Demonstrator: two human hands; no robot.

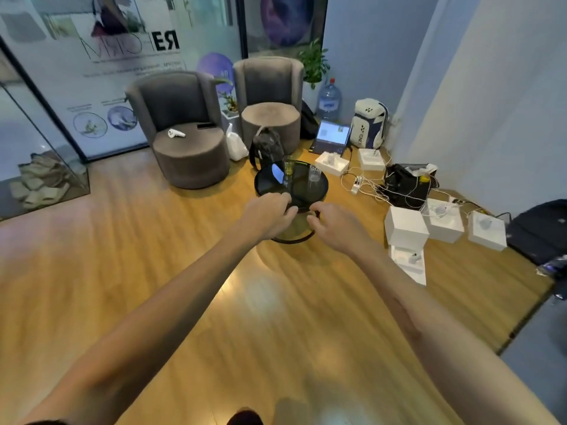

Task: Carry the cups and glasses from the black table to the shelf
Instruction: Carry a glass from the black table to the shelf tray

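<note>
A round black table (306, 188) stands on the wooden floor ahead of me. On its far side stand two glasses: a greenish-yellow glass (288, 167) and, to its right, a clear glass (314, 173). My left hand (269, 213) and my right hand (333, 225) are stretched out in front of the table's near edge, a short way apart. Their fingers are loosely curled and hold nothing. Both glasses stand well beyond my fingertips. No shelf is in view.
Two grey armchairs (187, 139) stand behind the table, a black backpack (266, 145) leaning between them. To the right lie white boxes (405, 227), tangled cables (371, 185), a laptop (333, 134) and a white sports bag (369, 124). A glass wall runs along the left.
</note>
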